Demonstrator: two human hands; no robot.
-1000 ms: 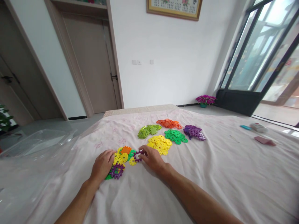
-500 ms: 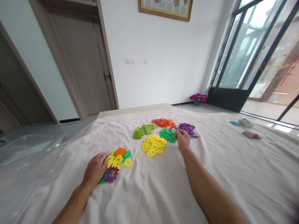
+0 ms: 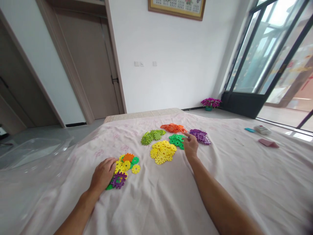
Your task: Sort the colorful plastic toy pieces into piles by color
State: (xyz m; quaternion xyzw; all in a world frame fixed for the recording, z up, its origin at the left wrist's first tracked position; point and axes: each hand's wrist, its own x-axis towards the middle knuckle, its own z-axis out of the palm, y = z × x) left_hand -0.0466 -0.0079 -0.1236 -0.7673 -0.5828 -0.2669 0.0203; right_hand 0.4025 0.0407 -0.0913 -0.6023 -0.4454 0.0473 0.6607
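Note:
Toothed plastic discs lie sorted by colour on a pale pink bedsheet point(image 3: 158, 202). There are orange point(image 3: 173, 128), light green point(image 3: 152, 136), green point(image 3: 177, 140), yellow point(image 3: 163, 151) and purple point(image 3: 200, 136) piles. A mixed pile point(image 3: 127, 163) lies nearer me, with a purple square piece point(image 3: 119, 180) at its front. My left hand point(image 3: 104, 174) rests on the mixed pile's left edge, fingers bent over the discs. My right hand point(image 3: 190, 145) is stretched out between the green and purple piles, index finger extended, with nothing visible in it.
A clear plastic bin point(image 3: 36, 151) sits at the left of the bed. At the far right lie a teal item point(image 3: 249, 130), a white box point(image 3: 262, 129) and a dark red item point(image 3: 267, 143). A flower pot point(image 3: 210, 103) stands by the glass door.
My right hand took a purple piece from the mixed pile, carried it to the purple pile and no longer shows it. My left hand stayed on the mixed pile.

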